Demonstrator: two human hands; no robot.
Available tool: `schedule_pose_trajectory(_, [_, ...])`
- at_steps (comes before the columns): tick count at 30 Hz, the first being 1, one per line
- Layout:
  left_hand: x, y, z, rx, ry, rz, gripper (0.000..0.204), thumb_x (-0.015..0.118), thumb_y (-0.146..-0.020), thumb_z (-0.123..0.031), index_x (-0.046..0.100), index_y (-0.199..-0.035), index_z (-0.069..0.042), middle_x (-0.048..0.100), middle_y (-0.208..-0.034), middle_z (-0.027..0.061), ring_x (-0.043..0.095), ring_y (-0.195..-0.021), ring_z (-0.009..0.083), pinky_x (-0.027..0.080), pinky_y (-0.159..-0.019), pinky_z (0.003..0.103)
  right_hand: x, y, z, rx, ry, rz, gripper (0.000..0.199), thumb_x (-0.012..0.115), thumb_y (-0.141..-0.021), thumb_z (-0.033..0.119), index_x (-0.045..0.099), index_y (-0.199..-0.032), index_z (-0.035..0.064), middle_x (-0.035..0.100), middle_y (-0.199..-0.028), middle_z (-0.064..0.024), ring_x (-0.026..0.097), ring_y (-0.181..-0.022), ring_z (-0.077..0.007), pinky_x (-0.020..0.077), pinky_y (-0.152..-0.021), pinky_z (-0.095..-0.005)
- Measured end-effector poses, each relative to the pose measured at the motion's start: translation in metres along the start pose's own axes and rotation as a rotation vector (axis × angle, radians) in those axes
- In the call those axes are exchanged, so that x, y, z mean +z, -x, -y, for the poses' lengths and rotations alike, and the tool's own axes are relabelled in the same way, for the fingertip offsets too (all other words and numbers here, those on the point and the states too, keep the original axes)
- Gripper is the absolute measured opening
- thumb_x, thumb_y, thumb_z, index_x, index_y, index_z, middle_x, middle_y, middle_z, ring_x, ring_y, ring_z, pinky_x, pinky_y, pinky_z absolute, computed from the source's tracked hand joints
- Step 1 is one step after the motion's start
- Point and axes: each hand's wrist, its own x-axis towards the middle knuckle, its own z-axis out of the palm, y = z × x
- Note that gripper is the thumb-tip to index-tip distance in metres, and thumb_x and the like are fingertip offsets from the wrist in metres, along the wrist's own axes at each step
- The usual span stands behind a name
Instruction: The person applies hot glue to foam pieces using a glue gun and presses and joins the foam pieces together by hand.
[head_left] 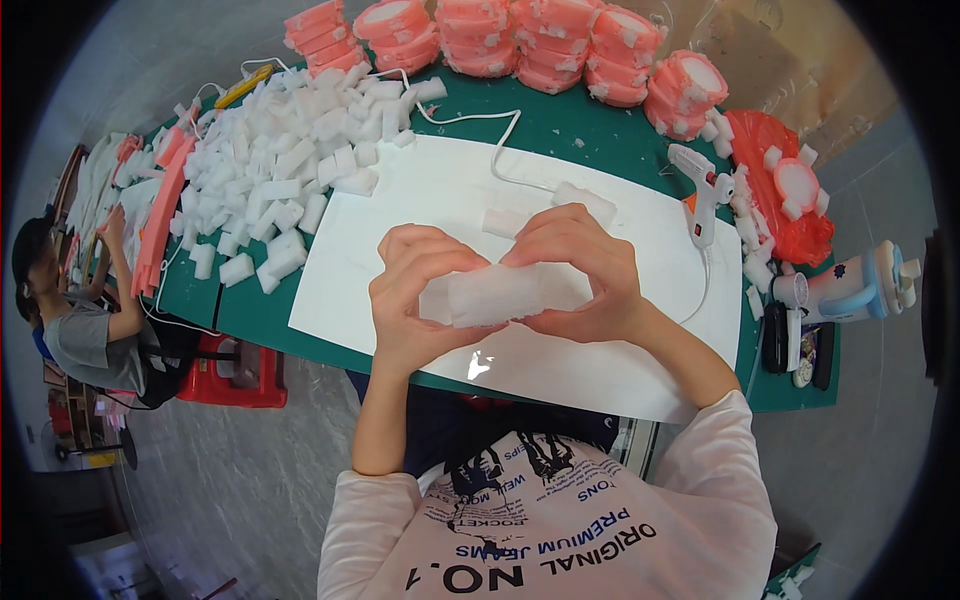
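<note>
Between my two hands I hold a white foam piece (pixel 490 293), its rounded middle facing up, over the white board (pixel 350 240). My left hand (pixel 412 285) is curled round its left end, with thumb and fingers pressed on it. Round the right end my right hand (pixel 595 275) closes in the same way, and the fingertips of both hands nearly meet at the far side. Just beyond the right fingers lie two more foam pieces, a small one (pixel 503 222) and a larger block (pixel 588 204). A white glue gun (pixel 702 195) stands at the board's right edge.
A large heap of white foam blocks (pixel 290 150) covers the table's left. Stacks of pink foam rounds (pixel 478 38) line the far edge. At right are a red plastic bag (pixel 765 160) and a bottle (pixel 850 285). A white cord (pixel 497 150) crosses the board. Another person (pixel 90 330) sits left.
</note>
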Motion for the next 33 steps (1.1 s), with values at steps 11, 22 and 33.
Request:
schedule_pose_trajectory(11, [-0.003, 0.001, -0.004, 0.103, -0.124, -0.026, 0.044, 0.082, -0.037, -0.014, 0.065, -0.078, -0.012, 0.065, -0.076, -0.0013, 0.052, -0.076, 0.0173, 0.029, -0.080, 0.036, 0.004, 0.003, 0.004, 0.035, -0.056, -0.025, 0.044, 0.076, -0.049, 0.001, 0.063, -0.091, 0.0081, 0.062, -0.084, -0.0029, 0.057, -0.083, -0.0197, 0.0397, -0.076, -0.0292])
schedule_pose_trajectory(22, [-0.009, 0.003, -0.010, 0.163, -0.286, -0.022, 0.042, 0.080, -0.038, -0.023, 0.066, -0.075, -0.012, 0.063, -0.073, -0.0024, 0.049, -0.073, 0.0162, 0.026, -0.086, 0.038, 0.006, 0.003, 0.004, 0.065, -0.046, 0.033, 0.045, 0.076, -0.051, 0.002, 0.062, -0.093, 0.0098, 0.061, -0.087, -0.0005, 0.055, -0.087, -0.0191, 0.0376, -0.080, -0.0306])
schedule_pose_trajectory(33, [-0.015, -0.005, -0.016, 0.155, -0.528, 0.231, 0.043, 0.078, -0.041, -0.021, 0.066, -0.081, -0.013, 0.062, -0.082, -0.0050, 0.050, -0.080, 0.0159, 0.023, -0.090, 0.040, 0.005, 0.001, 0.003, 0.009, 0.301, 0.203, 0.046, 0.076, -0.054, 0.010, 0.060, -0.096, 0.0111, 0.056, -0.088, -0.0007, 0.052, -0.092, -0.0189, 0.0335, -0.084, -0.0345])
